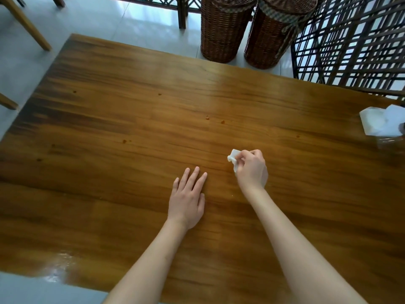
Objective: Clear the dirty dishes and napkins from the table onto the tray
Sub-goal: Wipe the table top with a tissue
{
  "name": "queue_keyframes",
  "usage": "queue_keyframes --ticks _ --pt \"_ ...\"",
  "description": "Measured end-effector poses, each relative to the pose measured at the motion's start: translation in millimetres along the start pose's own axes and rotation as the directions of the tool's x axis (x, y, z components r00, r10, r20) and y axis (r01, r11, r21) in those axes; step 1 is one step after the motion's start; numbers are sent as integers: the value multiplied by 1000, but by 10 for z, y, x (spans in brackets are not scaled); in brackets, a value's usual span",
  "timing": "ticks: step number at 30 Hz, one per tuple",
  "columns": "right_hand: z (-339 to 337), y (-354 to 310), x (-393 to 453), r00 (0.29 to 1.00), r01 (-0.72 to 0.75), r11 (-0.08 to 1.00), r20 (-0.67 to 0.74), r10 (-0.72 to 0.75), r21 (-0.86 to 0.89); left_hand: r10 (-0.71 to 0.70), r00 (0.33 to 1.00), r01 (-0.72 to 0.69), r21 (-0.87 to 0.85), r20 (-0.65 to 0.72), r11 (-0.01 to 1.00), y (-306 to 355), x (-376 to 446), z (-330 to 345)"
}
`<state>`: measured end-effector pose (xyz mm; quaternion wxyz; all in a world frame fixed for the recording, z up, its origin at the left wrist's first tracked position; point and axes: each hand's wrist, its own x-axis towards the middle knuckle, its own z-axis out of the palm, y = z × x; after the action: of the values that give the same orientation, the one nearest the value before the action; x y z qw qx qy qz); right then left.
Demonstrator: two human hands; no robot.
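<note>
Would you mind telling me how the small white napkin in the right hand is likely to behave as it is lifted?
The napkin is probably floppy: it is crumpled and bends around the fingers of the right hand. It looks light, since a fingertip pinch holds it. Loose corners may well droop or flutter.

A single head-worn wide-angle view looks forward and steeply down onto the wooden desk (131,132), close above both outstretched forearms, with floor beyond its far edge.

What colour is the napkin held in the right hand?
White, seen in the head view: napkin, right hand.
</note>
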<state>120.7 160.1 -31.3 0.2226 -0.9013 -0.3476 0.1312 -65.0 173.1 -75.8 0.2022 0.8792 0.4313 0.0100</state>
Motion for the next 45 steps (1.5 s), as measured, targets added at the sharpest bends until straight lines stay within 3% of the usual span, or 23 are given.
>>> queue_keyframes --ticks 4,10,15,21,24,29,35,37,41,43,45 --pt "83 -187 203 994 -102 994 -49 100 -37 25 998 -33 -138 -59 990 -87 128 -169" --pt "206 -518 735 984 -157 987 -87 153 -33 11 987 -21 -62 -161 998 -478 1184 -560" --pt "303 -763 1139 998 -27 1000 -65 27 0 -12 990 5 -55 -140 998 -515 1911 -601" --pt "442 -829 1404 994 94 989 -42 -100 -111 46 992 -40 49 -119 998 -603 2053 -458" --pt "519 -833 1427 995 83 988 62 -75 -131 38 990 -32 47 -132 998 -599 2062 -465" --pt "606 -981 1363 1000 -12 999 16 13 -43 31 990 -25 42 -135 999 -583 2058 -485" --pt "647 -829 943 940 317 948 138 -312 -15 38 990 -31 56 -136 998 -591 2062 -492" --pt "525 -604 929 962 263 964 87 -260 -23 31 991 -25 47 -132 999 -593 2051 -494" --pt "384 -441 1335 997 -26 1000 -76 27 10 44 989 -40 32 -143 999 -592 2056 -499" --pt "453 -553 1471 995 -51 999 -80 51 -1 44 988 -41 25 -146 999 -601 2059 -498" --pt "555 -680 1401 999 30 997 -35 -33 -64 44 988 -41 20 -146 999 -602 2058 -499"
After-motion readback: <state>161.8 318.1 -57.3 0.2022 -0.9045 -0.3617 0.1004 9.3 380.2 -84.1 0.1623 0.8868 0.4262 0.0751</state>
